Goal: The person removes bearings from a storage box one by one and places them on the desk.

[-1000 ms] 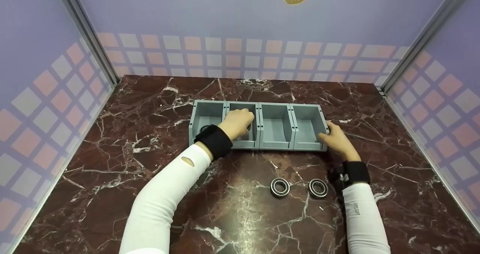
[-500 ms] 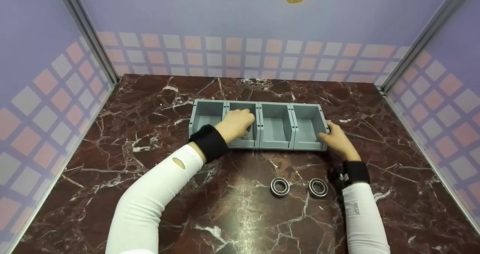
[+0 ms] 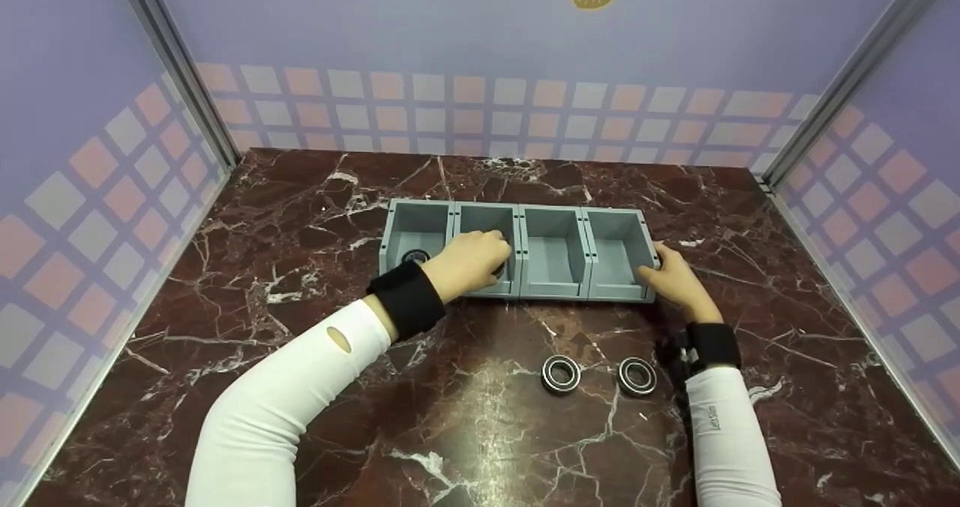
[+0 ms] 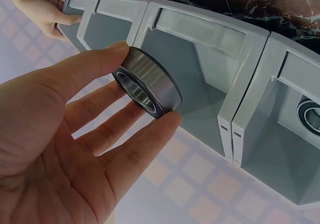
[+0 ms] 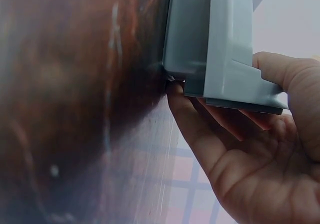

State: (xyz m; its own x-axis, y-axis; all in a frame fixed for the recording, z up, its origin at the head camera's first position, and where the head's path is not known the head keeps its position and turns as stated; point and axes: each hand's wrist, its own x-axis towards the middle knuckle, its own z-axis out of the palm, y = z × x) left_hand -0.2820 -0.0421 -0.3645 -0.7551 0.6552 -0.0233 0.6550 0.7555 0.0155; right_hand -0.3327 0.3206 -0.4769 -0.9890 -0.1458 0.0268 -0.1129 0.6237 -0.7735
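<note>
My left hand [image 3: 471,261] is over the second bin from the left in a row of joined grey bins [image 3: 553,290]. In the left wrist view its thumb and fingertips pinch a steel ball bearing [image 4: 154,78] by its outer edge, in front of a bin opening. Another bearing [image 3: 415,255] lies in the leftmost bin, partly hidden behind my left wrist. My right hand [image 3: 681,286] grips the right end of the row, thumb at the wall's inner side. In the right wrist view, fingers [image 5: 192,126] reach along the outside of the bin wall.
Two more bearings, a left one [image 3: 560,390] and a right one [image 3: 652,379], lie flat on the dark red marbled table [image 3: 337,417] in front of the bins. Tiled-pattern walls [image 3: 487,109] enclose the table at the back and sides.
My left hand has drawn slightly toward the front of its bin, and the left forearm has swung left. More of the bearing in the leftmost bin shows. My right hand keeps its place.
</note>
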